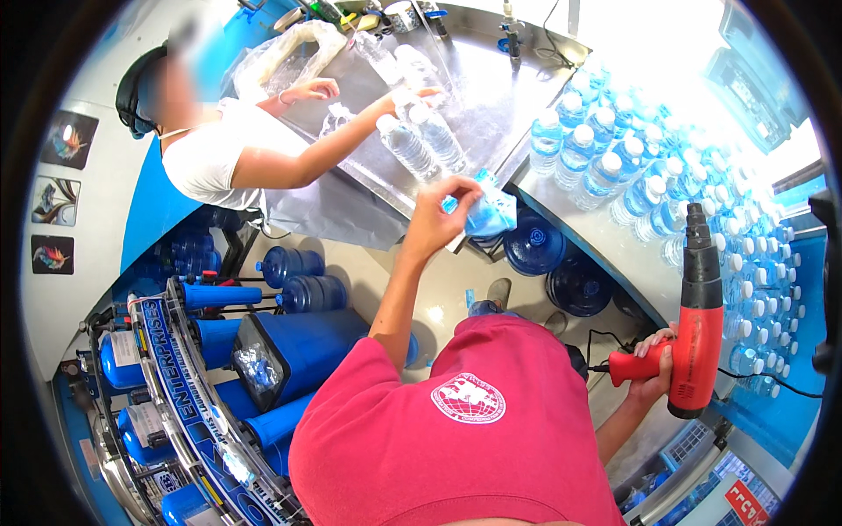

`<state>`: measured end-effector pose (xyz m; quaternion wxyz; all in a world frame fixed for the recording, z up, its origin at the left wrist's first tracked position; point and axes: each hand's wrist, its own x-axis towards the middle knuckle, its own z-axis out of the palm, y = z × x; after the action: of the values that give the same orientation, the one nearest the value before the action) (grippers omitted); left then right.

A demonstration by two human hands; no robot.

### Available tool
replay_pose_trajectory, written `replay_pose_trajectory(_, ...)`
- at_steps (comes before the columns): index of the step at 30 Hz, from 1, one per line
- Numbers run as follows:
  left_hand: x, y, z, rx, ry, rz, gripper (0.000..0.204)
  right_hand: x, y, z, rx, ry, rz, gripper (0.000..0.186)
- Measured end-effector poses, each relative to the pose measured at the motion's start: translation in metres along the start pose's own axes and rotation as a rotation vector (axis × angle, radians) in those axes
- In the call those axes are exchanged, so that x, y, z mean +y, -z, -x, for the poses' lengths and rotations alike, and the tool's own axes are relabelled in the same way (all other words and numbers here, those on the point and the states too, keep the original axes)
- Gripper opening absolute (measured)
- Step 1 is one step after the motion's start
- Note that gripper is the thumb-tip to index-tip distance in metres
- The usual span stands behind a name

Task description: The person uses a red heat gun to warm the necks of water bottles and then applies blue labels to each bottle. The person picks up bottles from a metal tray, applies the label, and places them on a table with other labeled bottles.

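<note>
Head view looks down past a red shirt (456,438) to a long metal table (535,197), and everything else is told from that table.

Nearest, on the near side of the table and low to the right, the right hand (653,364) is closed tight around the handle of a red heat gun (699,324). The nose of the gun points up, away from the table. It is not aimed at any bottle.

A bit farther, right at the near edge of the table, the left hand (431,219) is lifted. Its fingers pinch a small bunch of blue plastic sleeves (489,212). The grip is closed on them, not wide open.

On the right part of the table stands a big crowd of small water bottles (614,167) with white caps, packed close together. Whether they all have sleeves on, I cannot tell.

Under the table sit big blue water jugs (548,259).

Farther, across the table, another person in a white top (215,158) reaches out and touches two bottles lying down (421,140).

My guess is the work is partway: many bottles stand ready, but sleeves are in hand and the heat gun is waiting.
</note>
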<state>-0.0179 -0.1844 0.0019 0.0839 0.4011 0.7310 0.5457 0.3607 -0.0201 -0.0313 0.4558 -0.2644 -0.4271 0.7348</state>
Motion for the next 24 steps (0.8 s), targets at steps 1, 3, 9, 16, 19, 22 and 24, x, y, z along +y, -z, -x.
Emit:
replay_pose_trajectory(1, -0.002, 0.005, -0.003, 0.076, -0.017, -0.063, 0.007, 0.0, 0.0, 0.001, 0.0, -0.003, 0.01, 0.046)
replay_pose_trajectory(3, -0.007, 0.024, -0.012, 0.213, 0.035, -0.166, 0.007, -0.001, 0.0, 0.001, -0.017, -0.014, 0.037, 0.047)
replay_pose_trajectory(9, -0.013, 0.086, -0.069, 0.479, -0.121, -0.41, 0.004, 0.002, -0.005, -0.004, -0.08, -0.061, 0.05, 0.046)
replay_pose_trajectory(16, -0.029, 0.096, -0.12, 0.409, -0.176, -0.81, 0.012, 0.005, -0.018, -0.012, -0.15, -0.039, 0.036, 0.042)
replay_pose_trajectory(19, -0.042, 0.092, -0.132, 0.441, -0.351, -0.919, 0.015, 0.004, -0.02, -0.012, -0.163, -0.03, 0.049, 0.041)
replay_pose_trajectory(22, -0.05, 0.092, -0.138, 0.445, -0.469, -0.731, 0.016, 0.003, -0.019, -0.011, -0.158, -0.022, 0.052, 0.04)
replay_pose_trajectory(24, -0.052, 0.091, -0.136, 0.391, -0.403, -0.466, 0.016, 0.004, -0.018, -0.01, -0.144, -0.021, 0.047, 0.04)
